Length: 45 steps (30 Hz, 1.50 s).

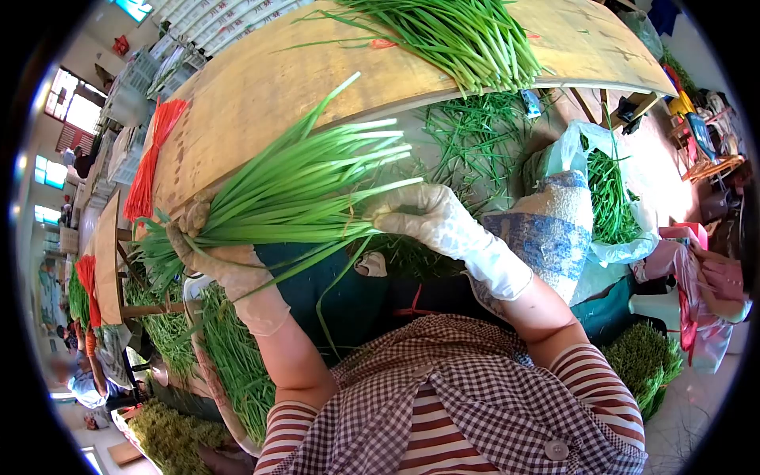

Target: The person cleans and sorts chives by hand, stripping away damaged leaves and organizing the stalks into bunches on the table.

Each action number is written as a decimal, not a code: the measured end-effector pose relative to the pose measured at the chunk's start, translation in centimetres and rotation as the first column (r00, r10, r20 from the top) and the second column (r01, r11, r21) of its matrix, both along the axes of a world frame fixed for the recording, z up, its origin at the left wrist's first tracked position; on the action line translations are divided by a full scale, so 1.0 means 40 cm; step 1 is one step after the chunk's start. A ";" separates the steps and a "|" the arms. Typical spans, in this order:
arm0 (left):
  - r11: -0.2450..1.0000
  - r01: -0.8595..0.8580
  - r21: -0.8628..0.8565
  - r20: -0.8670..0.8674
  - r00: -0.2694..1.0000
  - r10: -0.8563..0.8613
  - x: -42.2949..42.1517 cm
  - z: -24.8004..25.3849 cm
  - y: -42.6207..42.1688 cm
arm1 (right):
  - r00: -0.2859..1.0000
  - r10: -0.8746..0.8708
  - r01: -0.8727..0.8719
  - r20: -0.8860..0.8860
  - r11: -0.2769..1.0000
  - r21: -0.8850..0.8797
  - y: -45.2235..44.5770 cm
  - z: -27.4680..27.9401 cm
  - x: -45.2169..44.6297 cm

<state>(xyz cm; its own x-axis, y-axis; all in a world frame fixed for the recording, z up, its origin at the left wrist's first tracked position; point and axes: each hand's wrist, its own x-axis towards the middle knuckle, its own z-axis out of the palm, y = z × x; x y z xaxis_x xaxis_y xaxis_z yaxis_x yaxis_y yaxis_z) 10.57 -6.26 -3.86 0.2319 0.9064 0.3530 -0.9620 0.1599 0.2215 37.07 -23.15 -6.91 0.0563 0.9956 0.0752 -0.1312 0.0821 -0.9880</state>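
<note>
A loose bunch of garlic chives (293, 186) is held out in front of me, above my lap, its pale stem ends fanned toward the right. My left hand (207, 237), gloved, wraps around the leafy end of the bunch. My right hand (439, 218), in a thin whitish glove, pinches at the lower stems near their cut ends. A yellowish-brown strand crosses the stems beside those fingertips. Exactly which piece the right fingers grip is partly hidden. Several long leaves droop below the bunch toward my apron (427, 380).
On the wooden table (261, 87) lies a bigger pile of chives (451, 36). Red ties (158, 154) hang over its left edge. Chive scraps (479, 142) litter the floor. A plastic-lined sack (613, 194) stands right, a basket of chives (233, 356) left. Another person (87, 384) is far left.
</note>
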 end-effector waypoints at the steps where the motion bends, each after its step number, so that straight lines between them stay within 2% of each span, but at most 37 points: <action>1: 0.998 -0.067 0.004 -0.049 0.997 0.067 0.000 0.002 -0.005 | 0.999 0.002 -0.003 -0.043 1.000 -0.027 -0.005 -0.008 0.007; 2: 0.991 -0.133 0.012 -0.099 0.986 0.133 0.001 0.004 -0.012 | 0.992 0.004 -0.006 -0.128 1.000 -0.017 -0.010 -0.014 0.025; 4: 0.966 -0.260 0.004 -0.177 0.950 0.257 0.008 0.019 -0.026 | 0.988 -0.127 0.136 0.088 0.984 -0.117 -0.008 -0.041 0.081; 5: 0.947 -0.322 -0.012 -0.205 0.927 0.313 0.014 0.034 -0.032 | 0.911 -0.263 0.321 0.319 0.936 -0.146 0.010 -0.068 0.109; 6: 0.924 -0.382 -0.026 -0.234 0.901 0.366 0.017 0.041 -0.035 | 0.764 -0.363 0.499 0.534 0.857 -0.131 0.022 -0.092 0.125; 7: 0.971 -0.233 0.051 -0.221 0.946 0.238 -0.050 -0.006 0.021 | 0.865 -0.315 0.460 0.390 0.810 -0.364 0.001 0.002 0.123; 9: 0.986 -0.161 0.031 -0.240 0.957 0.164 -0.047 0.000 0.016 | 0.931 -0.292 0.318 0.221 0.944 -0.092 -0.001 -0.013 0.120; 10: 0.992 -0.125 0.019 -0.250 0.960 0.126 -0.045 0.002 0.014 | 0.957 -0.255 0.249 0.140 0.967 0.059 -0.004 -0.004 0.112; 11: 0.988 -0.153 0.026 -0.243 0.958 0.154 -0.049 -0.009 0.025 | 0.930 -0.256 0.213 0.264 0.960 0.179 -0.014 0.015 0.099; 12: 0.983 -0.180 0.032 -0.235 0.955 0.183 -0.058 -0.029 0.045 | 0.977 -0.151 0.130 0.154 0.982 0.135 -0.020 0.030 0.096; 14: 0.966 -0.254 0.039 -0.255 0.933 0.255 -0.030 -0.020 0.035 | 0.983 -0.103 0.087 0.151 0.990 0.108 -0.014 0.030 0.083; 16: 0.941 -0.335 0.048 -0.304 0.892 0.333 0.010 -0.010 0.012 | 0.998 -0.056 0.052 -0.037 0.995 -0.083 -0.010 0.041 0.068; 17: 0.946 -0.322 0.036 -0.296 0.901 0.318 0.014 -0.013 0.008 | 0.997 -0.072 0.067 -0.034 0.990 -0.126 -0.008 0.035 0.062; 18: 0.895 -0.443 -0.053 -0.381 0.838 0.392 0.016 -0.010 -0.002 | 0.998 -0.068 0.062 -0.018 0.976 -0.207 -0.010 0.032 0.059; 19: 0.833 -0.539 -0.124 -0.462 0.774 0.432 0.026 -0.004 -0.012 | 0.997 -0.063 0.069 0.033 0.976 -0.207 -0.014 0.028 0.057; 20: 0.878 -0.459 -0.138 -0.544 0.776 0.320 -0.036 -0.056 0.027 | 0.982 -0.071 0.103 0.175 0.978 -0.183 -0.021 0.021 0.054; 21: 0.902 -0.423 -0.089 -0.597 0.747 0.291 -0.026 -0.078 0.048 | 0.966 -0.081 0.094 0.245 0.995 -0.043 -0.020 -0.006 0.049; 22: 0.914 -0.403 -0.038 -0.629 0.720 0.292 0.022 -0.076 0.044 | 0.894 -0.098 0.100 0.438 0.995 0.018 -0.016 -0.036 0.042; 23: 0.924 -0.383 0.005 -0.632 0.715 0.300 0.090 -0.071 0.034 | 0.860 -0.223 0.106 0.458 0.958 0.266 0.008 -0.121 0.023; 24: 0.929 -0.369 0.042 -0.631 0.711 0.311 0.170 -0.048 0.000 | 0.903 -0.117 0.096 0.414 0.993 0.070 -0.003 -0.081 0.020; 25: 0.934 -0.351 0.059 -0.620 0.721 0.310 0.232 -0.035 -0.035 | 0.932 -0.098 0.036 0.350 0.983 0.178 -0.001 -0.094 0.010; 26: 0.939 -0.337 0.065 -0.597 0.741 0.308 0.278 -0.023 -0.070 | 0.950 -0.065 0.024 0.304 0.990 0.137 -0.010 -0.087 0.009; 27: 0.944 -0.323 0.060 -0.572 0.764 0.298 0.302 -0.017 -0.095 | 0.954 -0.126 0.050 0.274 0.962 0.267 -0.026 -0.078 0.019; 30: 0.954 -0.296 0.036 -0.508 0.817 0.273 0.311 -0.018 -0.129 | 0.997 0.068 -0.065 -0.023 0.988 0.141 -0.044 -0.070 0.035; 31: 0.960 -0.281 0.010 -0.491 0.835 0.249 0.299 -0.030 -0.114 | 0.989 0.081 -0.047 -0.122 0.965 0.258 -0.015 -0.100 0.027; 34: 0.971 -0.239 -0.025 -0.418 0.884 0.207 0.295 -0.039 -0.118 | 0.989 0.011 -0.052 0.151 0.962 0.268 0.002 -0.149 0.050; 35: 0.974 -0.222 -0.036 -0.388 0.902 0.191 0.290 -0.041 -0.119 | 0.977 0.039 -0.078 0.209 0.980 0.184 -0.033 -0.095 0.076; 38: 0.984 -0.168 -0.068 -0.311 0.940 0.139 0.274 -0.049 -0.117 | 0.976 0.053 -0.090 0.209 0.981 0.171 -0.042 -0.108 0.142; 39: 0.987 -0.142 -0.078 -0.277 0.954 0.116 0.269 -0.051 -0.115 | 0.983 -0.013 -0.015 0.181 0.987 0.157 -0.068 -0.075 0.167; 40: 0.987 -0.123 -0.103 -0.238 0.966 0.095 0.259 -0.050 -0.113 | 0.957 -0.099 0.091 0.271 0.995 0.044 -0.069 -0.079 0.198; 41: 0.989 -0.100 -0.109 -0.209 0.975 0.075 0.253 -0.055 -0.111 | 0.913 -0.169 0.204 0.371 0.977 -0.058 -0.069 -0.086 0.231; 42: 0.990 -0.075 -0.121 -0.173 0.983 0.054 0.243 -0.057 -0.109 | 0.586 -0.374 0.432 0.718 0.895 0.114 -0.069 -0.090 0.258; 44: 0.989 -0.032 -0.141 -0.097 0.995 0.019 0.225 -0.057 -0.101 | 0.418 -0.343 0.551 0.841 0.832 0.065 -0.076 -0.102 0.291; 45: 0.988 -0.003 -0.152 -0.053 0.999 -0.005 0.215 -0.059 -0.099 | 0.434 -0.359 0.517 0.826 0.851 0.099 -0.065 -0.125 0.279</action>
